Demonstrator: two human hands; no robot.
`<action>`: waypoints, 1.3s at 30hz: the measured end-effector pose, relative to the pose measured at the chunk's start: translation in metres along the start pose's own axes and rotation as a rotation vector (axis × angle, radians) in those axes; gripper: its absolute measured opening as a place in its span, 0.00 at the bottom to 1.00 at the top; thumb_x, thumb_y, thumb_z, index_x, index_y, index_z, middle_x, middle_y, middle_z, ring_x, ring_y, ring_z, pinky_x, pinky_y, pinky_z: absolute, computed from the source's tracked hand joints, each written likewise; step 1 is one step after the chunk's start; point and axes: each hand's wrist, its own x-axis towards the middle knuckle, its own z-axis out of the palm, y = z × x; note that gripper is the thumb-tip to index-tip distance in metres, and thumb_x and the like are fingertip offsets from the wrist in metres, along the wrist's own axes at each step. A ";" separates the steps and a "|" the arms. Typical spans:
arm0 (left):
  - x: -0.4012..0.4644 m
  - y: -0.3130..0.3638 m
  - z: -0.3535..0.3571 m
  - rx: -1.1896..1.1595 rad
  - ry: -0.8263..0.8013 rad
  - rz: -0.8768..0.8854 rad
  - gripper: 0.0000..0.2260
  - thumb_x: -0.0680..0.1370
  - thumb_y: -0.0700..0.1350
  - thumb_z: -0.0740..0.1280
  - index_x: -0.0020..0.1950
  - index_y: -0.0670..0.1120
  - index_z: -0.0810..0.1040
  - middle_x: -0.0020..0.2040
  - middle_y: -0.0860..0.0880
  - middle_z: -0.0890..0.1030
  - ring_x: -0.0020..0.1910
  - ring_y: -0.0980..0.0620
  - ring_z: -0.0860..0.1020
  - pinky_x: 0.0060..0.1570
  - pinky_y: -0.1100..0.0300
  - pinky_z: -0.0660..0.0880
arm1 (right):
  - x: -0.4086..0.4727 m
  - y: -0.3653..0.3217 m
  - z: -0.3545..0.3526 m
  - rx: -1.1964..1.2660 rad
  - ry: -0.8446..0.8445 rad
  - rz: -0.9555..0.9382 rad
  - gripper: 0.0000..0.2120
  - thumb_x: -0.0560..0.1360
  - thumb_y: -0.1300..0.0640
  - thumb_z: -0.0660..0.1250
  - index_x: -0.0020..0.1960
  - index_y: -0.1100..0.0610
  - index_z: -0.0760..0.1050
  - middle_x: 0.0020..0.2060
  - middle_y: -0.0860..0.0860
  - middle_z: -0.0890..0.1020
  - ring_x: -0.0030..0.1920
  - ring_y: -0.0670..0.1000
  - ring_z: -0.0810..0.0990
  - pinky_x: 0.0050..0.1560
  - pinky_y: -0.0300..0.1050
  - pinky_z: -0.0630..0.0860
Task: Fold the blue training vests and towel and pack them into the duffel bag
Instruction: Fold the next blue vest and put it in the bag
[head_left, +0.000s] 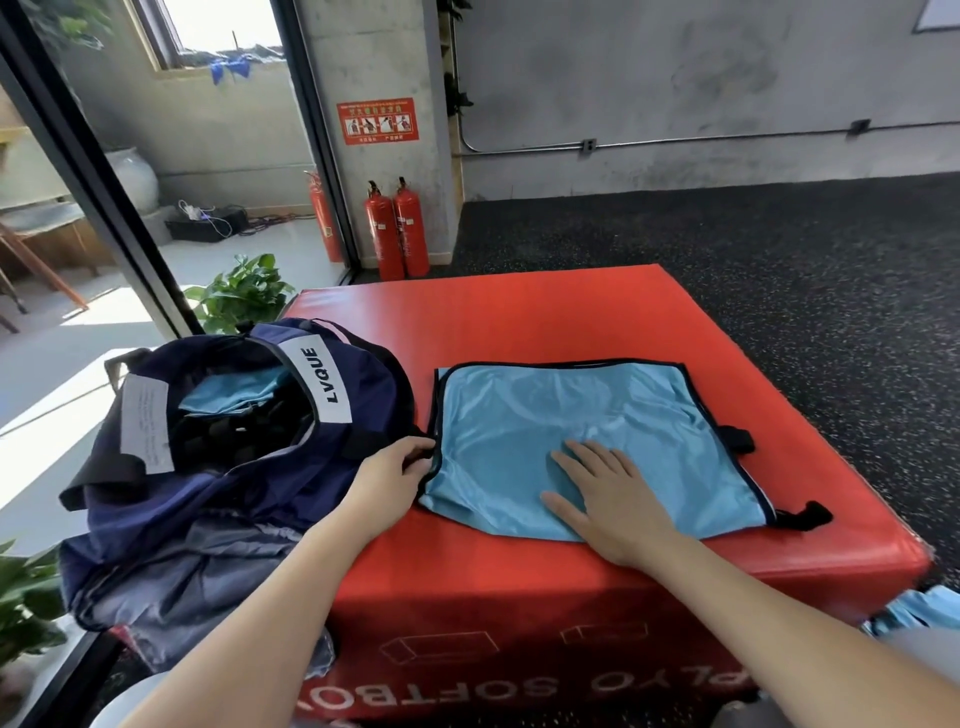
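My right hand (610, 499) presses flat on the vest (587, 441); my left hand (395, 470) pinches its edge beside the bag (234, 457). Fold over evenly.

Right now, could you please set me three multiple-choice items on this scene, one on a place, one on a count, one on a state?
1. Where does the duffel bag lie?
A. left end of the red soft box
B. on the floor
C. on the vest

2. How many fire extinguishers stand by the pillar?
A. one
B. three
C. five

3. What is the right hand doing?
A. gripping a strap
B. hanging idle
C. pressing flat on the blue vest

Answers: 1 A, it slumps beside the vest; 2 B, three red cylinders show; 3 C, fingers lie straight, while the left hand pinches the vest's edge.
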 end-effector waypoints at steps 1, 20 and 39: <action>0.000 0.000 -0.001 -0.006 0.006 -0.008 0.12 0.81 0.45 0.67 0.64 0.54 0.79 0.55 0.56 0.79 0.55 0.55 0.79 0.54 0.63 0.74 | 0.000 0.000 0.000 -0.002 0.002 -0.001 0.35 0.80 0.30 0.43 0.82 0.45 0.50 0.81 0.44 0.51 0.81 0.47 0.44 0.80 0.50 0.41; -0.023 -0.016 -0.042 0.076 0.159 -0.149 0.06 0.78 0.35 0.68 0.49 0.45 0.76 0.36 0.45 0.83 0.28 0.51 0.82 0.39 0.51 0.82 | 0.000 0.001 0.001 -0.014 0.018 0.007 0.35 0.80 0.29 0.43 0.82 0.45 0.51 0.81 0.44 0.52 0.81 0.47 0.45 0.80 0.50 0.42; -0.065 0.060 0.019 0.195 0.115 0.252 0.19 0.80 0.37 0.61 0.71 0.47 0.73 0.68 0.49 0.74 0.67 0.49 0.73 0.65 0.60 0.66 | 0.000 -0.002 0.000 -0.015 0.015 0.009 0.36 0.80 0.29 0.43 0.82 0.45 0.50 0.81 0.44 0.51 0.81 0.47 0.44 0.80 0.50 0.40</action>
